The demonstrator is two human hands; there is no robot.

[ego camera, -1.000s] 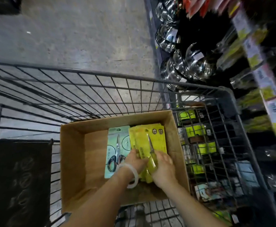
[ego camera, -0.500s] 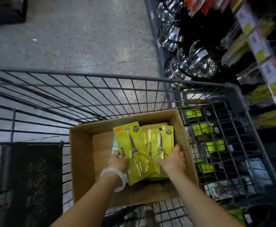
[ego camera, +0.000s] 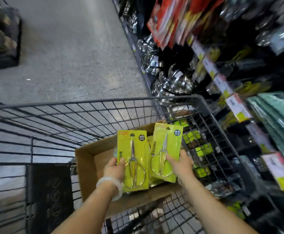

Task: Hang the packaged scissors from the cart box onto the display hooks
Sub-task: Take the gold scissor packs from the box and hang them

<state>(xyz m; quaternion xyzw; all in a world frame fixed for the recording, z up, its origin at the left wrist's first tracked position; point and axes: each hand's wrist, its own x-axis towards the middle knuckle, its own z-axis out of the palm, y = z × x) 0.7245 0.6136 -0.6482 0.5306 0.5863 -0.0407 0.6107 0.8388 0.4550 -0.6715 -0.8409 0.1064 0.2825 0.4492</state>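
An open cardboard box (ego camera: 85, 164) sits in a wire cart (ego camera: 90, 105). My left hand (ego camera: 115, 169), with a pale bracelet on the wrist, grips the lower left edge of a yellow-green scissors pack (ego camera: 133, 159) held above the box. My right hand (ego camera: 180, 164) grips a small stack of the same yellow-green scissors packs (ego camera: 167, 149), tilted slightly right. More yellow packs lie underneath in the box, mostly hidden. The display with hanging goods (ego camera: 239, 105) stands to the right, blurred.
Steel pots and kettles (ego camera: 171, 78) fill the low shelf beyond the cart. Red packages (ego camera: 170, 19) hang above them. Price tags (ego camera: 235, 105) line the shelf edges. A dark panel (ego camera: 48, 196) hangs inside the cart at left. Grey floor (ego camera: 70, 56) stretches ahead.
Both hands have lifted the yellow packs up out of the box and pulled them apart, one pack in the left, a stack in the right. My view has swung up toward the shelves.
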